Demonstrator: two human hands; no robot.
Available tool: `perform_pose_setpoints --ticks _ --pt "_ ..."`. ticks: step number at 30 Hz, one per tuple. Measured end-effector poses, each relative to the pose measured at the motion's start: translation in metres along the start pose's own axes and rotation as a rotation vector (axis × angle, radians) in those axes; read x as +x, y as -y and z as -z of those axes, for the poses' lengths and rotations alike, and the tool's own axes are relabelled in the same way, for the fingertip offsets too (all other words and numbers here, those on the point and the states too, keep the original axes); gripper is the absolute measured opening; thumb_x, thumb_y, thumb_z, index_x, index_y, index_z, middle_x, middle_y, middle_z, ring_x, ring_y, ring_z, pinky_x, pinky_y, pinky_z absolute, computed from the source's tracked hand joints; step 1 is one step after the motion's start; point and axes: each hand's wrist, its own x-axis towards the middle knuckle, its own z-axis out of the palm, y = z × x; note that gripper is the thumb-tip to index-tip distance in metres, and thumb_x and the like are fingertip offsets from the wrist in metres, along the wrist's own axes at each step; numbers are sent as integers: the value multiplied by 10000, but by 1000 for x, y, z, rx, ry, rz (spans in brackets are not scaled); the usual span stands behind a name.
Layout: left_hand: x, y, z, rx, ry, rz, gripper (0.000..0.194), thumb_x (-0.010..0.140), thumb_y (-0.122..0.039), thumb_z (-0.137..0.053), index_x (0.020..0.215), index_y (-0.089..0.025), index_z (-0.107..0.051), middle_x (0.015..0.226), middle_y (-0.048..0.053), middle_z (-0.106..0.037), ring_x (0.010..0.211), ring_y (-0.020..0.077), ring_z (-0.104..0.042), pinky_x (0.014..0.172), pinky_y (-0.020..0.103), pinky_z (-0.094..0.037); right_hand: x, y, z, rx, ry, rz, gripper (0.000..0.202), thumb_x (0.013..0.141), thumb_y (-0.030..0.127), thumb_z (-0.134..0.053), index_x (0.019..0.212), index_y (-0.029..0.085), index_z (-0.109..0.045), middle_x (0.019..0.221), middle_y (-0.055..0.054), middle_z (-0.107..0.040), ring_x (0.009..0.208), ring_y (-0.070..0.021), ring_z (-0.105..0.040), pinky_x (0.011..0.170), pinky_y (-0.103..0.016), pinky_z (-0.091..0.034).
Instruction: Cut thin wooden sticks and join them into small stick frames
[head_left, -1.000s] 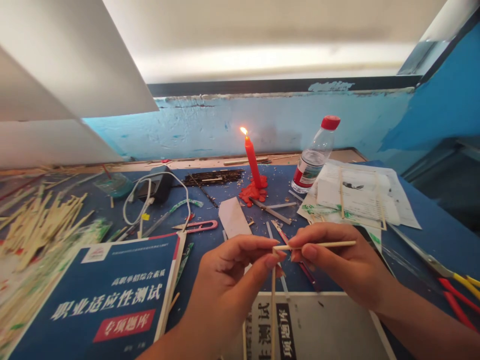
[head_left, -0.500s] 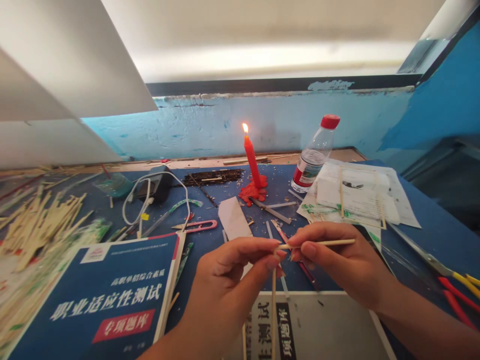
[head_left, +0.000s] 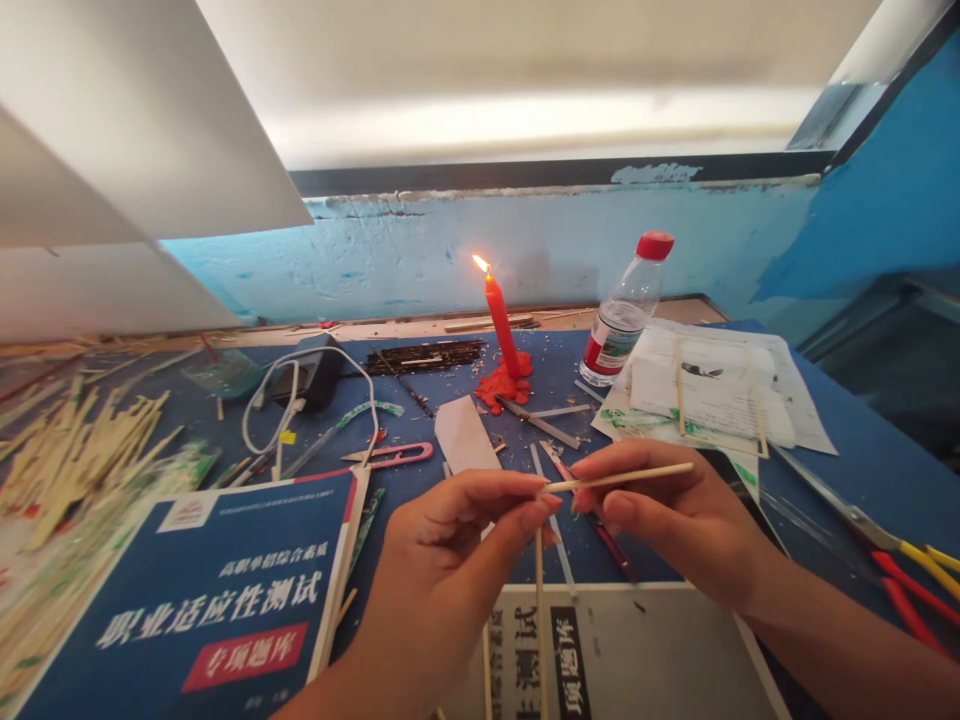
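Observation:
My left hand [head_left: 457, 560] pinches a thin wooden stick [head_left: 540, 630] near its upper end; the stick hangs down over a grey book [head_left: 652, 650]. My right hand [head_left: 675, 520] holds a second, shorter stick [head_left: 652, 475], tilted slightly up to the right. The left end of this stick meets the fingertips of my left hand, where the two sticks come together at an angle. The exact contact is partly hidden by the fingers. Beyond the hands a lit red candle [head_left: 502, 325] stands in a lump of red wax [head_left: 499, 390].
A blue book [head_left: 225, 600] and piled sticks [head_left: 97, 450] lie left. A bottle [head_left: 619, 320], papers [head_left: 795, 390] and scissors [head_left: 862, 520] are right. Pink-handled cutter [head_left: 397, 453], white cable [head_left: 375, 400], black adapter [head_left: 311, 375] and dark sticks [head_left: 427, 355] lie behind.
The right end of the short stick has tipped up slightly, and my right fingers have opened a little around it. The candle flame now leans left.

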Motion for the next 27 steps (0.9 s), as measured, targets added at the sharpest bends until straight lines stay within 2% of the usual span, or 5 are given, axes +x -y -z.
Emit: perform_pose_setpoints --ticks 6,11,19,27 --pt "-1 -1 0 -10 -13 5 59 833 -190 -806 869 -237 -810 830 21 -839 709 139 -757 694 195 -597 -2 -5 1 -18 -26 29 190 988 370 -683 1111 314 -817 890 -34 -829 761 -122 -717 683 -183 -563" --pt "-3 0 0 -23 -24 1 78 831 -187 -811 882 -244 -806 861 21 -845 740 144 -769 720 200 -607 -4 -5 -2 -33 -65 9 186 993 358 -678 1114 329 -817 899 -39 -835 749 -131 -705 655 -198 -555" --pt "-1 1 0 -69 -16 38 112 843 -200 -813 942 -233 -775 846 27 -845 744 140 -780 713 189 -608 -4 -1 -5 17 -21 49 192 998 308 -677 1135 313 -812 923 -27 -833 739 -104 -689 673 -163 -556" --pt "-3 -3 -2 -74 -31 32 101 826 -162 -818 896 -208 -762 841 27 -841 709 141 -775 683 195 -608 -7 -4 -2 58 -39 -19 197 989 311 -680 1129 280 -815 928 -61 -827 735 -148 -670 604 -217 -535"
